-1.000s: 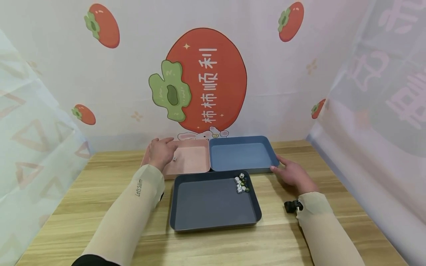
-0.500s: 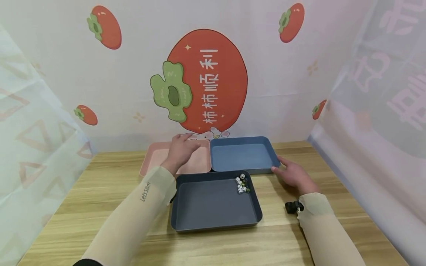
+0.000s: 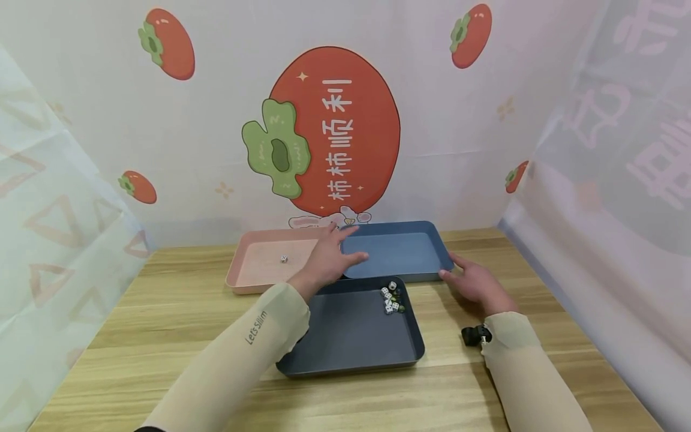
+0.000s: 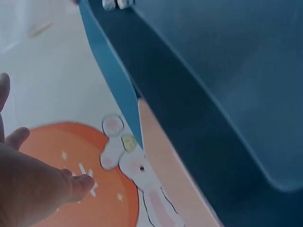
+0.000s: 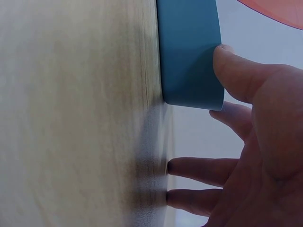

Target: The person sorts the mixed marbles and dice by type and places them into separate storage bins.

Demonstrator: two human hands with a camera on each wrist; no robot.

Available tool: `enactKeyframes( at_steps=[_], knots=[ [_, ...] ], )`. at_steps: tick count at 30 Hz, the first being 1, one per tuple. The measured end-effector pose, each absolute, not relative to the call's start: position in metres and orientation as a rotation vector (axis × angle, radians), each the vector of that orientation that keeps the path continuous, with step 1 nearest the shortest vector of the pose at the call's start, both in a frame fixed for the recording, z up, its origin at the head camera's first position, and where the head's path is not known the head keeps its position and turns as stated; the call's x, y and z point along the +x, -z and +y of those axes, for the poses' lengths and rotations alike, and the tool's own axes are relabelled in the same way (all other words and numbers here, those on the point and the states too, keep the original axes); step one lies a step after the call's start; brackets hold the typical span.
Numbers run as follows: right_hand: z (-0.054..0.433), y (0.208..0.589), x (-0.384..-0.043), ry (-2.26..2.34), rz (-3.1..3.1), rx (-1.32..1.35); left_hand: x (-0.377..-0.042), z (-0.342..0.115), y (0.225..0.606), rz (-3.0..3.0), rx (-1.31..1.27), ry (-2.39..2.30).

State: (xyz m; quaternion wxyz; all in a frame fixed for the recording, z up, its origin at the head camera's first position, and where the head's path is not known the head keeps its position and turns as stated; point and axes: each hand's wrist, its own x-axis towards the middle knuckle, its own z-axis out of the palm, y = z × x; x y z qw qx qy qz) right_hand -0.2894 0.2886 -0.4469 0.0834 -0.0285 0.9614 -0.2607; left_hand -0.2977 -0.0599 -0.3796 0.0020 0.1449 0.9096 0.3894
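Note:
My left hand (image 3: pixel 326 258) hovers over the seam between the pink tray (image 3: pixel 254 240) and the blue tray (image 3: pixel 396 277), fingers spread, holding nothing. One white die (image 3: pixel 284 259) lies in the pink tray, left of this hand. In the left wrist view, the left hand's thumb and fingers (image 4: pixel 42 189) show apart from the tray walls. My right hand (image 3: pixel 475 282) holds the blue tray's front right corner. In the right wrist view its thumb (image 5: pixel 236 71) lies on the tray's outer wall, with the index finger round the corner and two other fingertips down at the tabletop.
A dark grey tray (image 3: pixel 367 336) stands in front of the other two. Several white dice (image 3: pixel 387 300) and small dark and green pieces (image 3: pixel 400 308) cluster in its back right corner. A printed cloth (image 3: pixel 448 144) hangs behind the wooden table (image 3: pixel 162 318).
My left hand has moved right, from over the pink tray's left side to the seam with the blue tray, uncovering the die. The right hand and the trays stay in place.

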Motion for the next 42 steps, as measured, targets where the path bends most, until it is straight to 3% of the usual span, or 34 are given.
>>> enactKeyframes(
  at_steps=[19,42],
  knots=[
    [0.288,0.445,-0.290,0.782,2.872,-0.082,-0.267,-0.018,0.422,2.841,0.755,-0.702],
    [0.287,0.446,-0.289,0.771,2.879,-0.098,-0.259,-0.010,0.433,2.850,0.930,-0.271]
  ],
)
